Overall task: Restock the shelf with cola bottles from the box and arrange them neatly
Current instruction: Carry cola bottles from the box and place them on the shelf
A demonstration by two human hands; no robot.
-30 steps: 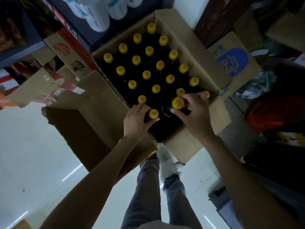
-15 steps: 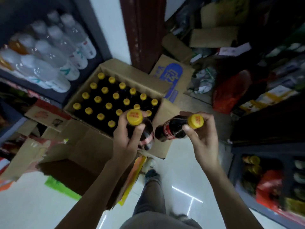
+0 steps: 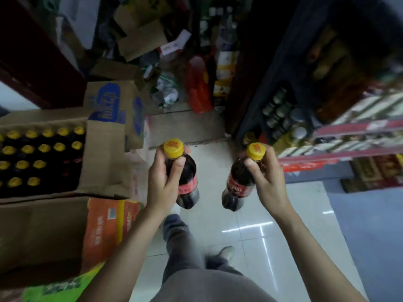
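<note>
The person is standing over a pale tiled floor [image 3: 257, 214], carrying two cola bottles away from the box. The left hand [image 3: 162, 182] is gripping the left cola bottle [image 3: 185, 177] by its neck just under the yellow cap, thumb across the front, fingers curled behind. The right hand [image 3: 267, 177] is holding the right cola bottle [image 3: 237, 186] the same way, at the neck below its yellow cap. Both bottles are hanging roughly upright, near each other but apart, at the centre of view.

The open cardboard box [image 3: 102, 158] is sitting at 9 o'clock, with rows of yellow-capped bottles inside and a gap along its near edge. The shelf [image 3: 340, 136] with red price strips is rising at 2 o'clock, stocked with goods too blurred to name.

These look like full plastic bottles: fairly heavy for their size, firm under pressure, smooth and perhaps slick at the label. The neck grip is suiting the carry, since the cap flange is stopping any slip; for placing neatly, a hold lower on the body would probably be giving better control.
</note>
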